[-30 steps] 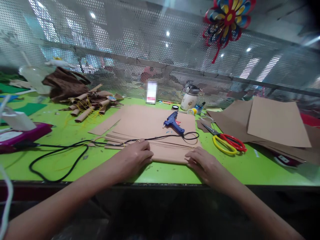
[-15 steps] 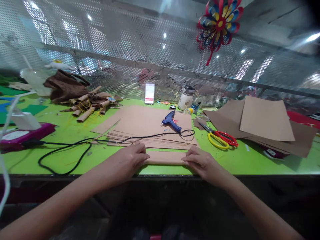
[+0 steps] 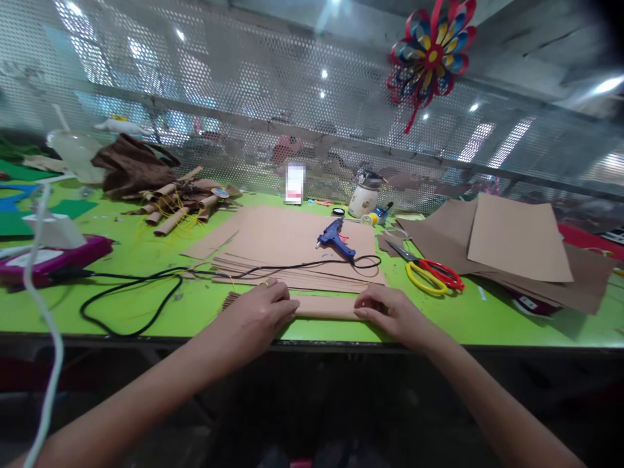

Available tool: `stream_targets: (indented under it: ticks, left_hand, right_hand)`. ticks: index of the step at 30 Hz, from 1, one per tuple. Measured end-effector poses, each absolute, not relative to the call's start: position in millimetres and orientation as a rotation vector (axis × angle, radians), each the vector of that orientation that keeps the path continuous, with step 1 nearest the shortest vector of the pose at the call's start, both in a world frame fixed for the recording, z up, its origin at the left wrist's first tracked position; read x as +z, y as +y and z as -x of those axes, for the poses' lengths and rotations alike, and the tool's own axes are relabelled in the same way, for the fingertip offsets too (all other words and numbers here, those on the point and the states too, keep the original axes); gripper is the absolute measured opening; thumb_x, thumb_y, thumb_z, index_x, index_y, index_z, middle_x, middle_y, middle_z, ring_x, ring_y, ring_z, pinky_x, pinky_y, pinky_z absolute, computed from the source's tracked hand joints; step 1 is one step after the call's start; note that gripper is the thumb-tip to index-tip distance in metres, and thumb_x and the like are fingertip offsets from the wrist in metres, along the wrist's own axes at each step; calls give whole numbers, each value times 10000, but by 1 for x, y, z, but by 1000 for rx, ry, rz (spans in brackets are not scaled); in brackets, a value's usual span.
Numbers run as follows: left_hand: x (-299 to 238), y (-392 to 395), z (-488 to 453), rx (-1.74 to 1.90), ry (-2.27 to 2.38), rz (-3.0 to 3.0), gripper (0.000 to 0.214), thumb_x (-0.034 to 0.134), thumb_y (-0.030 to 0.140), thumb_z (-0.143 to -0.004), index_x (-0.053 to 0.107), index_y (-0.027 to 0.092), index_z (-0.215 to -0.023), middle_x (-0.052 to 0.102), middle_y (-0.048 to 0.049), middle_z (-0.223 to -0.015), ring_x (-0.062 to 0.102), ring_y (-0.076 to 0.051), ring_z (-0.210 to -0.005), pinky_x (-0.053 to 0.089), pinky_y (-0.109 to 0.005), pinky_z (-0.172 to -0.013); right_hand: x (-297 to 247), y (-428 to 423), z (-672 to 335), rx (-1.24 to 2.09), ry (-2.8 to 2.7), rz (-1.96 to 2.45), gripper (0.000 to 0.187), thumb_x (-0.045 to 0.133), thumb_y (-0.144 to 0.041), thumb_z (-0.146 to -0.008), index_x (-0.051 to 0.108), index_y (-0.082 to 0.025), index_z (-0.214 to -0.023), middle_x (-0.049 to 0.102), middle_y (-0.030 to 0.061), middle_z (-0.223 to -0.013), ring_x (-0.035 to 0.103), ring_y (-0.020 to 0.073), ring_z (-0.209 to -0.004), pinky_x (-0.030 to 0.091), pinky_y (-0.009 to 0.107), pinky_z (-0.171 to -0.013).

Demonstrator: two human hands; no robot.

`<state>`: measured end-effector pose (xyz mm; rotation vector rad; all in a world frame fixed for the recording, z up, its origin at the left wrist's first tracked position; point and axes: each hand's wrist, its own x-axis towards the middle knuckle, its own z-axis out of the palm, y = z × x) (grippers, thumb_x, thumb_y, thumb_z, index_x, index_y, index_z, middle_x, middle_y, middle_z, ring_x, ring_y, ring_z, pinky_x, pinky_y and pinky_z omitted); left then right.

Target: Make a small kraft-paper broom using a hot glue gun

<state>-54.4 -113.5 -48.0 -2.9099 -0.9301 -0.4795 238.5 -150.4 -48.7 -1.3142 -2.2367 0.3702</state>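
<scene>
A narrow roll of light brown paper (image 3: 325, 307) lies across the front of the green table. Its left part is gripped by my left hand (image 3: 260, 318), fingers closed over it and thumb in front. At the other end my right hand (image 3: 392, 313) pinches the roll between thumb and fingers. A dark brown ridged or fringed end (image 3: 231, 299) sticks out left of my left hand; I cannot tell what it belongs to. Just beyond the roll lies a stack of brown paper sheets (image 3: 273, 237), with a blue glue gun (image 3: 336, 239) on top.
Red-and-yellow-handled scissors (image 3: 429, 274) lie on the right, near more brown sheets (image 3: 519, 240). A black cord (image 3: 131, 333) loops from a purple power strip (image 3: 92, 250). Several tied paper rolls (image 3: 173, 221) sit back left. A phone (image 3: 294, 184) and jar (image 3: 364, 197) stand behind.
My left hand has shifted slightly right along the roll, and the dark ridged end now shows beside it. My right hand still holds the other end. The view has shifted slightly.
</scene>
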Motion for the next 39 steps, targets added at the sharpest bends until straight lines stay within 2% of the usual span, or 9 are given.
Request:
stream_targets:
  ticks: [5,8,11,13,17,26,32,36,39]
  left_hand:
    - [-47,-107,53,-444,-983,2902,327,345,317,-977,644,198,-921,517,-56,-879,486,-160,-768,361,-279,-636]
    - [-46,-106,52,-419,-1008,2903,342,335,330,-978,645,199,-921,508,-56,-866,482,-165,-771,362,-283,-639]
    - [-46,-106,51,-417,-1043,2907,342,329,346,-978,642,211,-958,505,-55,-887,482,-165,-770,361,-280,-626]
    - [-45,-106,51,-412,-1065,2915,348,319,352,-978,640,216,-974,503,-57,-908,485,-167,-775,367,-277,-623]
    - [-43,-105,50,-393,-1070,2914,358,307,354,-978,634,208,-971,498,-64,-918,488,-182,-798,382,-285,-634]
    - [-43,-104,48,-445,-914,2785,254,392,278,-960,619,167,-935,532,-68,-869,500,-192,-795,374,-308,-671]
    - [-46,-98,52,-398,-833,2782,243,410,248,-958,621,177,-862,527,-44,-804,481,-178,-729,335,-305,-610]
    - [-48,-95,51,-375,-843,2763,209,437,229,-948,617,178,-855,519,-40,-807,468,-171,-709,325,-308,-598]
    - [-49,-94,50,-365,-865,2779,201,441,224,-944,616,171,-861,523,-48,-833,466,-170,-703,330,-313,-601]
  right_hand:
    - [-55,-157,-234,211,-2140,1223,147,546,-212,-903,615,-163,-783,545,56,-809,524,167,-744,430,287,-651]
    - [-57,-165,-235,150,-2156,1149,126,517,-171,-916,643,-166,-909,556,81,-872,532,181,-804,451,303,-685]
    - [-57,-169,-238,162,-2251,1123,185,506,-149,-920,630,-177,-1054,579,98,-934,528,199,-872,464,332,-739]
    - [-56,-168,-240,149,-2308,1126,203,498,-151,-925,627,-174,-1080,589,104,-948,518,211,-897,463,353,-768]
    - [-54,-162,-241,96,-2369,1183,205,480,-177,-937,662,-171,-1031,587,99,-908,505,214,-885,455,378,-796]
    - [-44,-151,-245,228,-2409,1203,228,477,-218,-945,695,-155,-929,573,90,-838,531,186,-791,440,295,-672]
    - [-47,-142,-248,332,-2341,1244,157,520,-229,-923,655,-151,-908,606,70,-820,563,172,-763,440,280,-675]
    - [-49,-140,-247,353,-2262,1334,91,543,-218,-906,609,-165,-874,605,36,-769,534,152,-676,416,265,-611]
    - [-53,-139,-246,279,-2253,1245,132,529,-194,-911,606,-161,-809,571,34,-734,528,152,-678,412,268,-616]
